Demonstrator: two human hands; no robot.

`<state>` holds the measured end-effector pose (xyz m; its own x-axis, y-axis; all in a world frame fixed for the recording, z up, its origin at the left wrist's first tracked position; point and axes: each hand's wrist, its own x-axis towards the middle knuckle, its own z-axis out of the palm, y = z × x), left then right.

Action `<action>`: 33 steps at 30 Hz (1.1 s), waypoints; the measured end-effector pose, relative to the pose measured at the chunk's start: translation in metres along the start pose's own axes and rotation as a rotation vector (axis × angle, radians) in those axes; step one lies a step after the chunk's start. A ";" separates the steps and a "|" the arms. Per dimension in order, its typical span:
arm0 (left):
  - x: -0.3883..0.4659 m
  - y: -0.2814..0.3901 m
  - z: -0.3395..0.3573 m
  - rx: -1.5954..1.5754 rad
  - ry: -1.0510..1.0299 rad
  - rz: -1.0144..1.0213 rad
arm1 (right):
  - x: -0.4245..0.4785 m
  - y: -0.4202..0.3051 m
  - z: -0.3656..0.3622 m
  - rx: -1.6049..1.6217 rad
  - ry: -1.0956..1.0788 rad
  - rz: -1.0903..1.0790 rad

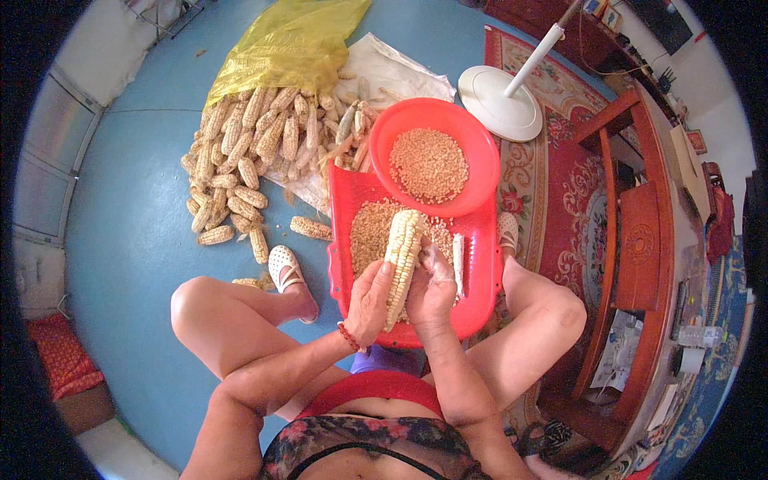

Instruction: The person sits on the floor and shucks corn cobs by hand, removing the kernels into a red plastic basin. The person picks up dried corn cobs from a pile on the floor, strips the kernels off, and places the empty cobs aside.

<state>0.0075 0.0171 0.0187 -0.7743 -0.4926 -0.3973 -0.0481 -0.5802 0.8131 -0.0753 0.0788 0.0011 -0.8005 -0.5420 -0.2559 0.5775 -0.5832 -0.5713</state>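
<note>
My left hand, with a red bead bracelet at the wrist, grips a pale yellow ear of corn from its left side. The ear is tilted upright and its rows still carry kernels over most of the visible face. On the other side my right hand curls against the ear; its fingertips are partly hidden. Under both hands is a red plastic tray bearing a spread of loose kernels. A slim whitish piece, apparently a stripped cob, lies at the tray's right.
A red basin holding kernels rests over the tray's far end. Beyond, many corn ears spill from a yellow mesh sack near a white sheet. A white stand base and wooden furniture stand rightward.
</note>
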 end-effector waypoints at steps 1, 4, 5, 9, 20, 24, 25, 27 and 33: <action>0.000 0.001 -0.001 0.005 -0.001 -0.014 | 0.001 0.000 0.000 0.025 0.006 0.015; -0.002 0.001 -0.001 -0.012 0.008 -0.018 | -0.005 0.000 0.002 -0.074 -0.052 0.034; -0.002 0.000 0.000 -0.023 0.013 -0.013 | -0.007 0.000 0.003 -0.136 -0.084 0.035; -0.001 -0.003 0.003 0.017 0.046 0.067 | -0.009 0.003 0.002 -0.464 -0.028 -0.021; 0.000 0.002 0.002 -0.007 0.047 0.054 | -0.004 0.009 -0.009 -0.121 0.003 0.066; 0.000 0.004 0.000 0.020 0.062 0.037 | -0.008 0.006 0.004 0.003 -0.020 0.087; 0.000 0.001 -0.001 0.030 0.061 0.048 | -0.010 0.008 0.003 -0.027 -0.046 0.074; 0.001 -0.002 -0.003 0.035 0.068 0.082 | -0.013 0.009 0.003 -0.154 -0.094 0.044; 0.005 -0.009 -0.004 0.033 0.101 0.133 | -0.018 0.009 0.005 -0.473 -0.086 0.038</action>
<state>0.0066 0.0179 0.0076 -0.7079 -0.6275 -0.3243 0.0292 -0.4847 0.8742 -0.0546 0.0804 0.0045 -0.7524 -0.6175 -0.2291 0.4538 -0.2339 -0.8599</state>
